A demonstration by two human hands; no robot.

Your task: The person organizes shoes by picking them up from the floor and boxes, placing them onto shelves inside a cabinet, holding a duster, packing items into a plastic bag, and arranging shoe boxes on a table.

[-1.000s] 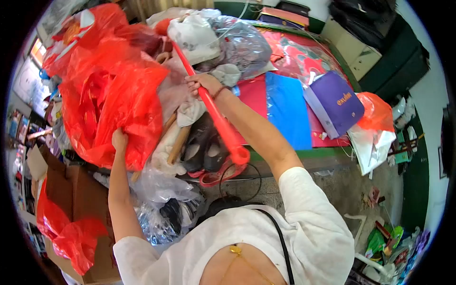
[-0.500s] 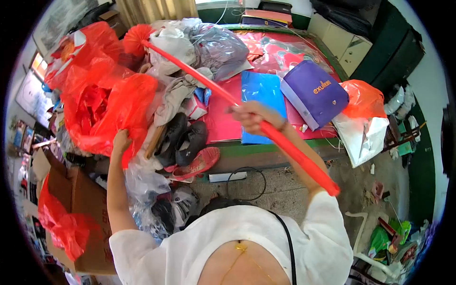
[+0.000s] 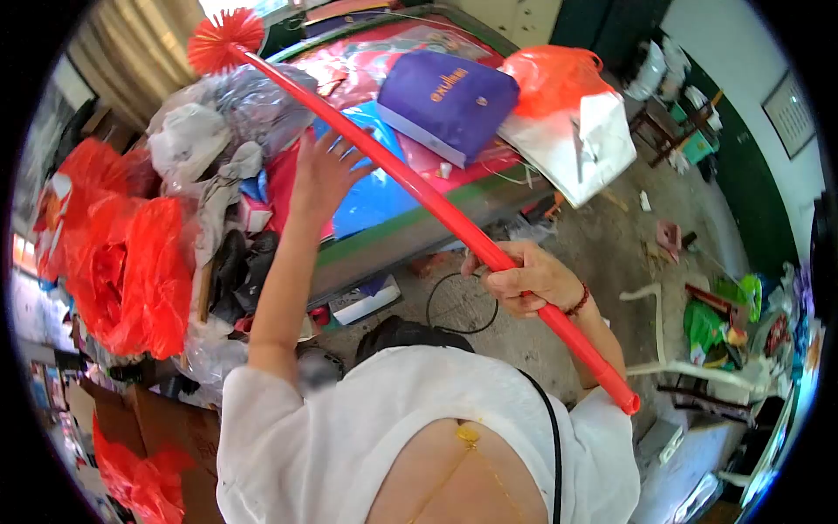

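A long red-handled brush with a round bristle head (image 3: 225, 42) slants across the view from upper left to lower right. My right hand (image 3: 534, 281) is wrapped round the lower part of its pole. Close to the pole's upper half, my left hand (image 3: 325, 182) is raised with its fingers spread, holding nothing. Under that hand lies a blue plastic sheet or folder (image 3: 371, 205), partly hidden by the pole. A purple bag with "exull" lettering (image 3: 449, 100) stands just beyond the pole.
Red plastic bags (image 3: 144, 271) are heaped at the left, beside dark shoes (image 3: 240, 271) and bundled clear plastic (image 3: 253, 109). An orange bag (image 3: 550, 83) and a white bag (image 3: 602, 144) sit at the right end. A cardboard box (image 3: 175, 428) stands lower left; clutter covers the right floor.
My left hand has let go of the red bag and moved right, opening near the pole. The brush head now shows higher up. The whole view has turned to the right.
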